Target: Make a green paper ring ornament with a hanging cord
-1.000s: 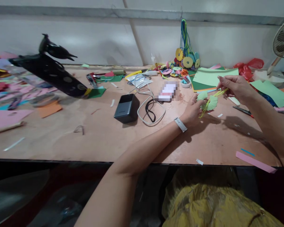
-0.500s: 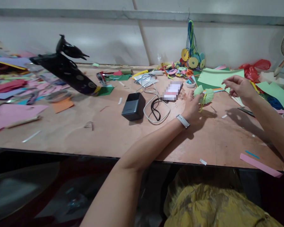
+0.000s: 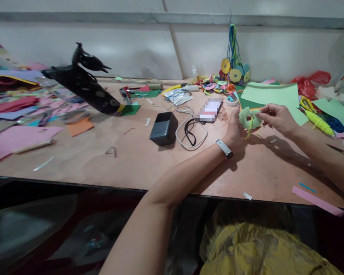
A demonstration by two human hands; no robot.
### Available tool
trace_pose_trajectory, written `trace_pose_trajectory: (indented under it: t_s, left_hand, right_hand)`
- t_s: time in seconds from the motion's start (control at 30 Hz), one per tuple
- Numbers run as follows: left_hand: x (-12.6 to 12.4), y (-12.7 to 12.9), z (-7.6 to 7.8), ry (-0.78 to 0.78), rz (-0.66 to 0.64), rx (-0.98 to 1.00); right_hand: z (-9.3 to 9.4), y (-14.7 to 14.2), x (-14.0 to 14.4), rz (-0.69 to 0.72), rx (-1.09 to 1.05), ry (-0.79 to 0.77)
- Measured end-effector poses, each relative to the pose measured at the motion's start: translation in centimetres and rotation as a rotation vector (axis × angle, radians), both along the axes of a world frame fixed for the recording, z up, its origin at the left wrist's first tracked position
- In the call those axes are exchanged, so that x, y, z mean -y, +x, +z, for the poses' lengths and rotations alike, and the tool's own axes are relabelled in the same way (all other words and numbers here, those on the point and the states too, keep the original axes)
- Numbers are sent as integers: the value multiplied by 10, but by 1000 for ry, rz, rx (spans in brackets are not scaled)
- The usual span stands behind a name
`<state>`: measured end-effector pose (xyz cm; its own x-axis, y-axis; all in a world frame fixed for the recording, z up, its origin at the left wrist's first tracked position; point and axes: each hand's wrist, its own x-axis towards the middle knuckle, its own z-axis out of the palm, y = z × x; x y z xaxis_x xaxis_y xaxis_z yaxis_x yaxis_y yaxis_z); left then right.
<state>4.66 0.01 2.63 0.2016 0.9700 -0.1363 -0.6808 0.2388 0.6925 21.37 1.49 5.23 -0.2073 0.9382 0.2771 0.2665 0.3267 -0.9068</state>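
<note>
Head view: we see both hands at one pale green ring [image 3: 243,119], raised over the counter [image 3: 126,149].
Left hand [image 3: 235,129]: half-curled, supporting the ring from its left side and underneath.
Right hand [image 3: 277,119]: thumb and forefinger pinched on the ring's right edge.
Yellow cord [image 3: 249,132]: comes out of the ring's hole, hangs below.
Nearby: phone [image 3: 212,110] just beyond the left hand; dark box [image 3: 163,130] farther left.
</note>
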Motion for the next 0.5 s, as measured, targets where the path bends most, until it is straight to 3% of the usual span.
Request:
trace_pose_trajectory:
  t_s: [0.2,0.5]
  left_hand:
    - [-2,-1,-1,-119,-41,76]
    - [-4,-5,-10,25,-81,-22]
  right_hand:
    - [-3,-7,6,-22,51,180]
    - [-5,-11,12,-35,129,266]
